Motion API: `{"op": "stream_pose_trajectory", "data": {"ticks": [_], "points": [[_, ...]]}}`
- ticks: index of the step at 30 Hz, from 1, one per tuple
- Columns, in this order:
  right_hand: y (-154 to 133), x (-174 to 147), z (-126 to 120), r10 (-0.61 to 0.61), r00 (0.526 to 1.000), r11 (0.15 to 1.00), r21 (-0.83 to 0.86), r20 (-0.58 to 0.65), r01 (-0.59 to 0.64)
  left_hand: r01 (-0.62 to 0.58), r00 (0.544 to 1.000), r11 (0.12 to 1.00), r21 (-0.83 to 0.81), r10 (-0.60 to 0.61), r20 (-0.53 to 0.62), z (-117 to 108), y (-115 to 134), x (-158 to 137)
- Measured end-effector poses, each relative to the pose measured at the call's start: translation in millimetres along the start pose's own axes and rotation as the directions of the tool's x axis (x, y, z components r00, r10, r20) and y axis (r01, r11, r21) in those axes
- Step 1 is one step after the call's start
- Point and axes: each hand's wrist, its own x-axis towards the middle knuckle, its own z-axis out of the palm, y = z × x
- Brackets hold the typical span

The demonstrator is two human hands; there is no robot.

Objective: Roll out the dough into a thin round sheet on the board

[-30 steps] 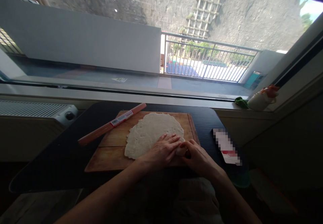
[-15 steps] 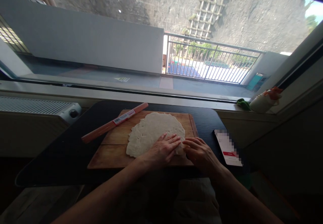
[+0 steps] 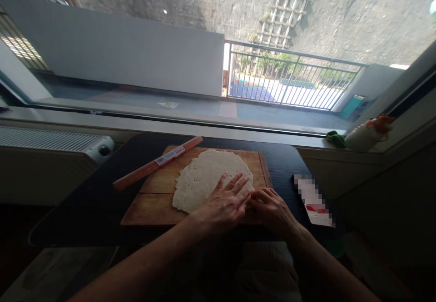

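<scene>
A flat, ragged-edged sheet of dough (image 3: 204, 172) covers much of the wooden board (image 3: 146, 206). My left hand (image 3: 228, 198) lies on its right part, fingers spread and palm down. Beside it, my right hand (image 3: 272, 206) has its fingers curled together at the dough's right edge, pinching it; the fingertips are partly hidden. Across the board's upper left corner rests a rolling pin (image 3: 143, 174) with a printed label around it.
The board stands on a dark table (image 3: 81, 206). A phone (image 3: 313, 202) lies at the table's right. On the windowsill are a white pitcher-like pot (image 3: 364, 138) and something green (image 3: 335, 138). A radiator (image 3: 88, 145) is at left.
My left hand has shifted slightly right and its fingers have spread wider on the dough. My right hand's fingers have drawn in closer together at the dough's edge. The view has tilted slightly.
</scene>
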Motion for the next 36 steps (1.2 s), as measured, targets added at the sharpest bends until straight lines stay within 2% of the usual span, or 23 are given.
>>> {"op": "stream_pose_trajectory", "data": {"ticks": [7, 14, 20, 27, 32, 36], "points": [[-2, -4, 1, 0.015, 0.999, 1.0, 0.028, -0.037, -0.014, 0.003, 1.0, 0.999, -0.039, -0.002, 0.027, 10, 7, -2], [2, -4, -3, -0.059, 0.998, 0.998, 0.016, 0.0, 0.059, 0.006, 0.999, 0.999, -0.042, -0.004, 0.036, 16, 4, -4], [2, 9, -23, -0.085, 0.98, 0.996, 0.007, 0.182, 0.085, 0.026, 0.999, 0.999, -0.042, -0.025, 0.031, 18, 5, -3], [0, 25, -43, -0.095, 0.94, 0.995, 0.04, 0.327, 0.087, 0.037, 0.999, 0.999, -0.03, -0.036, 0.026, 18, 6, -3], [5, 6, -50, -0.085, 0.934, 0.996, -0.003, 0.348, 0.091, 0.044, 0.999, 0.999, -0.03, -0.043, 0.023, 19, 7, -4], [13, -14, -61, 0.012, 0.956, 1.0, -0.026, 0.294, -0.004, 0.036, 0.999, 0.999, -0.038, -0.035, 0.028, 17, 7, -2]]}}
